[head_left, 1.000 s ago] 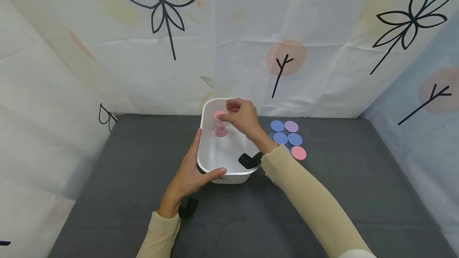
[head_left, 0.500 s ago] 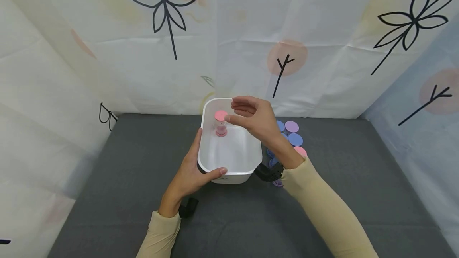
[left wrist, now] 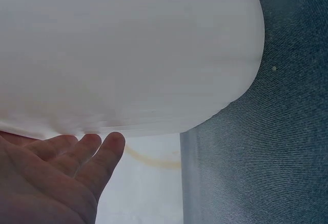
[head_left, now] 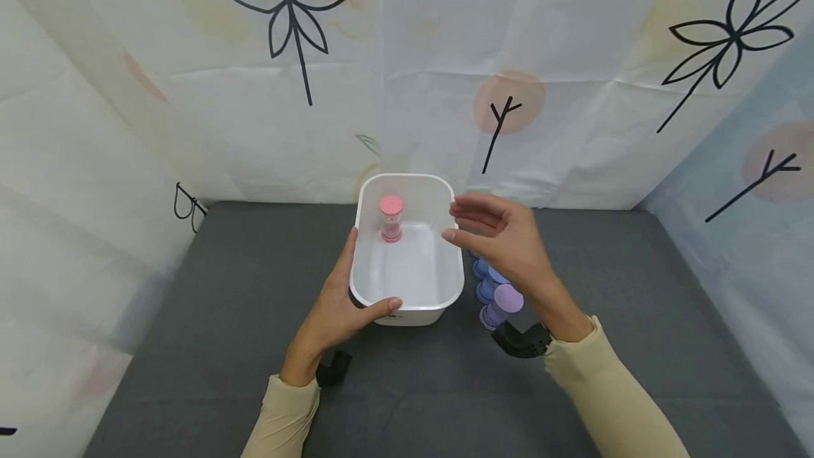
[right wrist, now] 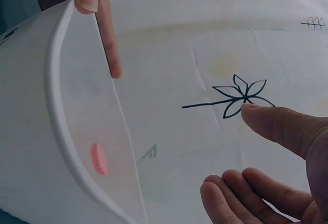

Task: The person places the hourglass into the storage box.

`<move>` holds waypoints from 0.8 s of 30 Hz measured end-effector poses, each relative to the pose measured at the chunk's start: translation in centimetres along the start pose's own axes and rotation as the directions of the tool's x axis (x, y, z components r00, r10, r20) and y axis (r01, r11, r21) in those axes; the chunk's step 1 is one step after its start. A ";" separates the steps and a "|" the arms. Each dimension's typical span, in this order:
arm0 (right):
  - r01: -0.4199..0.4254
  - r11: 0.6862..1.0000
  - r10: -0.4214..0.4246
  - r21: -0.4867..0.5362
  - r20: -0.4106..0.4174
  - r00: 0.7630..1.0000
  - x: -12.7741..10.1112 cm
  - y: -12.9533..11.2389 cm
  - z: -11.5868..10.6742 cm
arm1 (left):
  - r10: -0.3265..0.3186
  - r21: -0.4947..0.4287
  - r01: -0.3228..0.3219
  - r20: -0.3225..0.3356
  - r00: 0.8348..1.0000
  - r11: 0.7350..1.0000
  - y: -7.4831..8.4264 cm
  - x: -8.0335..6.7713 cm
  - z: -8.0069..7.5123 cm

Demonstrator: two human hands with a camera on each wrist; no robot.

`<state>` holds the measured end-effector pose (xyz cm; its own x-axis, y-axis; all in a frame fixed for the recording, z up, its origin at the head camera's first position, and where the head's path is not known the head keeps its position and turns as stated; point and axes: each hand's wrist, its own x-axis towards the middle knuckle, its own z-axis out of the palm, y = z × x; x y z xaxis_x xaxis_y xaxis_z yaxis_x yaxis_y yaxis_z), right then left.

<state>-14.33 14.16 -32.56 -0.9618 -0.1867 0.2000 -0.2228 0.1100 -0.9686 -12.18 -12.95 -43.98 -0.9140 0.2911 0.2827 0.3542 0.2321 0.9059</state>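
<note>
A white plastic bin (head_left: 416,267) stands in the middle of the table in the head view. Its near-left corner is held by my left hand (head_left: 337,313), the thumb over the front rim and the fingers along the outer left wall. Inside the bin, by the far left, a pink-capped sand timer (head_left: 391,219) stands upright. My right hand (head_left: 505,239) hovers at the bin's right rim, fingers loosely bent, thumb apart and nothing between them. Below it, a purple sand timer (head_left: 506,300) and some blue sand timers (head_left: 485,292) show, partly hidden by the hand.
The dark grey cloth-covered table (head_left: 267,253) extends to both sides of the bin. A white patterned curtain (head_left: 407,90) rises behind the far edge. Black wrist cameras sit on both wrists, the right one (head_left: 523,341) close to the purple timer.
My right hand has drawn away from the pink sand timer, moving right and out over the bin's right rim. The timer stays standing in the bin; my left hand has not moved.
</note>
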 end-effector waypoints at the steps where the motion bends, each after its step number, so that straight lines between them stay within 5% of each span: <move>1: 0.001 1.000 -0.001 -0.004 -0.010 1.000 -0.3 0.1 -0.3 | -0.002 0.004 0.002 -0.002 1.000 1.000 0.0 0.0 0.0; 15: -0.017 0.997 0.009 -0.070 -0.106 0.994 -5.3 1.8 -4.5 | 0.003 0.024 -0.002 -0.013 1.000 1.000 -0.2 0.0 0.1; 24: -0.026 0.977 -0.006 -0.212 -0.151 0.989 -7.5 3.6 -6.5 | 0.011 0.010 -0.010 -0.007 1.000 1.000 -0.2 0.0 0.2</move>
<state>-8.94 22.30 -36.64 -0.9734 -0.0382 0.2261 -0.2263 0.3189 -0.9204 -12.23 -12.80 -44.20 -0.9116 0.2869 0.2945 0.3658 0.2387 0.8996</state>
